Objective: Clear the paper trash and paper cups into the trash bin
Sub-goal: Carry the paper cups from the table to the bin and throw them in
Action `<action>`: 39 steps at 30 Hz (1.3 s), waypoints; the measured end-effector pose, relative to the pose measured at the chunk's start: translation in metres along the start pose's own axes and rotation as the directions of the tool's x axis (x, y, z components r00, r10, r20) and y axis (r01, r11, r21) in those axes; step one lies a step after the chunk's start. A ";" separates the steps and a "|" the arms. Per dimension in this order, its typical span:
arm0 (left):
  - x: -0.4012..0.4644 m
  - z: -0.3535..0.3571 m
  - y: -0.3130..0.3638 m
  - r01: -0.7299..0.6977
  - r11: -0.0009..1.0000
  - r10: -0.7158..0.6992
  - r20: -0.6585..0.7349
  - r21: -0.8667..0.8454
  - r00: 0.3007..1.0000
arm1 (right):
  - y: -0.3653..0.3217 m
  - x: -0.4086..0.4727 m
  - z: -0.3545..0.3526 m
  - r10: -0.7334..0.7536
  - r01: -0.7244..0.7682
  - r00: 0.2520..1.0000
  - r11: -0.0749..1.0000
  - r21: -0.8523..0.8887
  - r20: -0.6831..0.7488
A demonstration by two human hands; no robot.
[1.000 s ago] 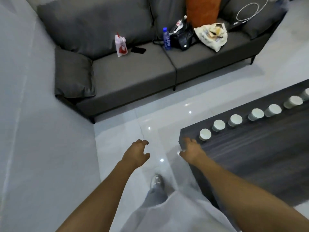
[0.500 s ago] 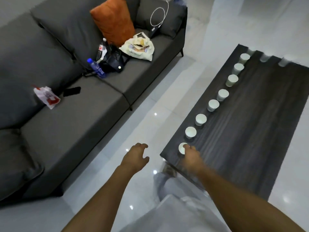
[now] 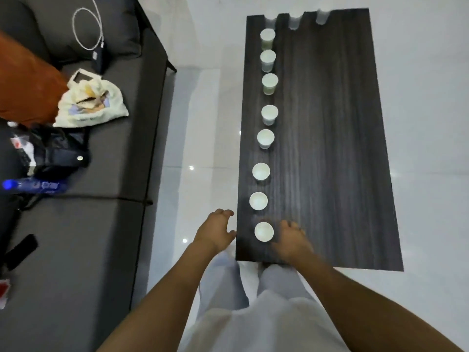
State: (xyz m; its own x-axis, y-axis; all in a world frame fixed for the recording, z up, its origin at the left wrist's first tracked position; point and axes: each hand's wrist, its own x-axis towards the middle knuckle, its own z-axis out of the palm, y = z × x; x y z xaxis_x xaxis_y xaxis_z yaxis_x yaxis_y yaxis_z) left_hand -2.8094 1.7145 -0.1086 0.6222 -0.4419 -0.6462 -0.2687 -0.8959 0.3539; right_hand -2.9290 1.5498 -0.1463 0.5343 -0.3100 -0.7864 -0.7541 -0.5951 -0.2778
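A grey sofa (image 3: 83, 237) ran down the left, carrying an orange cushion (image 3: 25, 82), a cream cloth bag (image 3: 91, 105) and a blue bottle (image 3: 33, 186). On the right stood the dark wooden worktop (image 3: 330, 148), with a row of white paper cups (image 3: 265, 138) lined along its left edge and three more at the far end. The nearest cup (image 3: 264, 231) sat upright at the near left corner. The right hand (image 3: 291, 241) lay just beside it on the worktop, blurred, so its grip could not be told. The left hand (image 3: 217, 231) hovered off the worktop's edge, fingers loosely curled, holding nothing.
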 end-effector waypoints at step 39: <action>0.232 0.085 -0.032 -0.733 0.532 0.586 0.440 0.424 0.681 | -0.037 0.130 0.141 0.528 -0.328 0.840 0.680 0.656 -0.127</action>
State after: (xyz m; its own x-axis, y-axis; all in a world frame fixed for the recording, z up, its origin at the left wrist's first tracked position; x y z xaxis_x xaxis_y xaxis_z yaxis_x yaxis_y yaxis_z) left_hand -2.7194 1.6365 -0.3270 -0.0575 -0.8462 -0.5298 -0.9109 -0.1728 0.3747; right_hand -2.8853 1.6362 -0.3163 0.0991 -0.6686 -0.7369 -0.9384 0.1836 -0.2928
